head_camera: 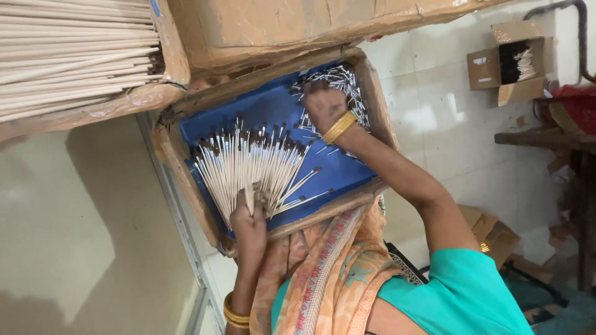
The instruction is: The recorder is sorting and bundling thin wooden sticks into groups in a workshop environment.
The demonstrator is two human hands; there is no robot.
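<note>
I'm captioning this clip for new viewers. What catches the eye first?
A fan of thin pale sticks with dark tips, gripped at the base by the left hand, spreads over a blue-lined cardboard tray. The right hand, gold bangle at the wrist, reaches into a loose pile of sticks at the tray's far end.

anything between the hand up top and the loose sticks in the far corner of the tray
Nothing visible. The right hand already rests on the loose sticks in the far corner of the blue-lined tray. The left hand holds a fanned bundle apart from them.
</note>
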